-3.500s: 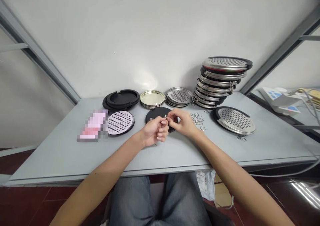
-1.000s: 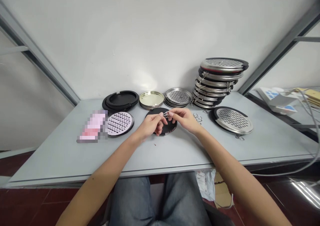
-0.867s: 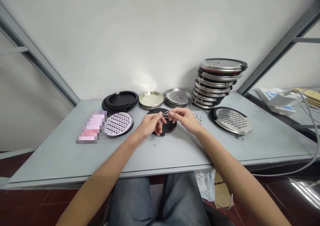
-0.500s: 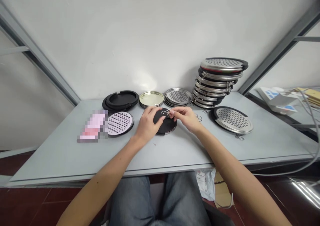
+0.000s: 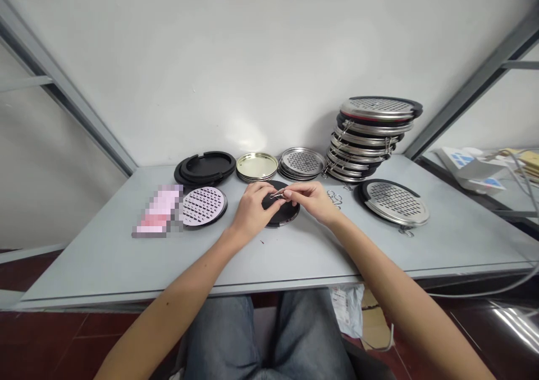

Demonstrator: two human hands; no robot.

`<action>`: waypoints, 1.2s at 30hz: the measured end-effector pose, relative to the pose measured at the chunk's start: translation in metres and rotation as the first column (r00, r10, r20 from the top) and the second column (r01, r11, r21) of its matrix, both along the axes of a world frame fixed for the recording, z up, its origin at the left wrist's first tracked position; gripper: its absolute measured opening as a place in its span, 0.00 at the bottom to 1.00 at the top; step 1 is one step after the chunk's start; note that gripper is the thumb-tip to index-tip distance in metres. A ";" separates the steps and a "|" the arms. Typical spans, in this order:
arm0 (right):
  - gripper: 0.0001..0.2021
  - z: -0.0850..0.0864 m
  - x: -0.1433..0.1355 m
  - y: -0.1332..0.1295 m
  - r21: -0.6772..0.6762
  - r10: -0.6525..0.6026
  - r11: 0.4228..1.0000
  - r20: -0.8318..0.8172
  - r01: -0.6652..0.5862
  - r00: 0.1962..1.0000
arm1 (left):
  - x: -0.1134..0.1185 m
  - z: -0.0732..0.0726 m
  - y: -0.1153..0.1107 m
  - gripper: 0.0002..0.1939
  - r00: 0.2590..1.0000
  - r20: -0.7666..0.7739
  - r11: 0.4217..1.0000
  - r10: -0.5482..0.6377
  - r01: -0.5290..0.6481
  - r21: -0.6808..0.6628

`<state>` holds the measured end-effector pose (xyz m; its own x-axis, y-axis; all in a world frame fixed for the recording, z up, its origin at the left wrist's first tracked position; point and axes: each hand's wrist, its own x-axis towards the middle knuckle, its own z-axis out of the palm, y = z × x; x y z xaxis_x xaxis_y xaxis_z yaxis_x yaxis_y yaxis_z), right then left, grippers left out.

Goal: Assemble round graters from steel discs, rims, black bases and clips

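Observation:
A small metal wire clip (image 5: 278, 195) is held between both hands above a black round disc (image 5: 281, 217) lying on the table. My left hand (image 5: 253, 205) closes its thumb and fingers on the clip's left end. My right hand (image 5: 310, 199) pinches the right end of the clip. Just right of my right hand lie several loose wire pieces (image 5: 334, 197). Behind the disc stand a stack of pale gold round lids (image 5: 256, 166) and a stack of perforated silver discs (image 5: 302, 162).
Black rings (image 5: 205, 168) and a perforated disc (image 5: 204, 206) lie left, beside a blurred pink object (image 5: 159, 214). At the right stand a tall clipped stack of discs (image 5: 366, 138) and a perforated disc in a black rim (image 5: 396, 201). A cable (image 5: 497, 290) hangs at the right edge.
My left hand has closed in on the clip, where its thumb and fingers were apart before. The clip sits slightly lower and further left. The view has shifted a little.

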<state>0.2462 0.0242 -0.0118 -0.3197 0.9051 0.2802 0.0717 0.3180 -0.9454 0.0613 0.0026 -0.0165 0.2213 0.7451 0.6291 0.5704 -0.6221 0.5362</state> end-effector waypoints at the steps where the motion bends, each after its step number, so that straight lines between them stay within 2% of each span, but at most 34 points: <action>1: 0.11 0.000 0.000 0.000 0.003 -0.006 1.000 -0.001 0.006 1.000 | 0.000 0.000 0.001 0.05 1.000 0.003 1.000 0.002 -0.002 -0.005; 3: 0.12 -0.001 0.001 0.001 0.010 -0.024 1.000 -0.010 0.025 1.000 | 0.000 -0.001 0.002 0.02 1.000 0.011 1.000 0.000 0.000 -0.014; 10: 0.13 -0.004 0.003 0.004 0.017 -0.125 0.992 -0.054 0.126 0.991 | 0.001 -0.001 0.002 0.03 0.998 0.067 0.997 -0.013 0.018 -0.076; 14: 0.13 -0.003 0.003 0.005 0.027 -0.162 0.986 -0.068 0.164 0.984 | 0.000 -0.001 0.002 0.04 0.999 0.044 0.994 -0.019 0.024 -0.106; 26: 0.14 0.000 0.002 0.002 0.025 -0.153 0.988 -0.055 0.154 0.987 | 0.002 0.002 -0.003 0.06 0.998 -0.064 1.000 0.010 -0.011 -0.020; 32: 0.13 -0.001 0.001 0.001 0.012 -0.104 0.994 -0.045 0.104 0.994 | 0.001 -0.002 0.000 0.04 1.000 -0.030 1.000 -0.001 0.001 -0.005; 36: 0.14 -0.001 0.000 0.000 0.015 -0.077 0.997 -0.041 0.078 0.996 | 0.002 -0.002 0.001 0.03 1.000 0.018 0.998 -0.008 0.009 -0.055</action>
<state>0.2462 0.0242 -0.0127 -0.2373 0.9219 0.3062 0.0590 0.3283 -0.9427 0.0634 0.0031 -0.0189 0.2173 0.7768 0.5911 0.5553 -0.5964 0.5797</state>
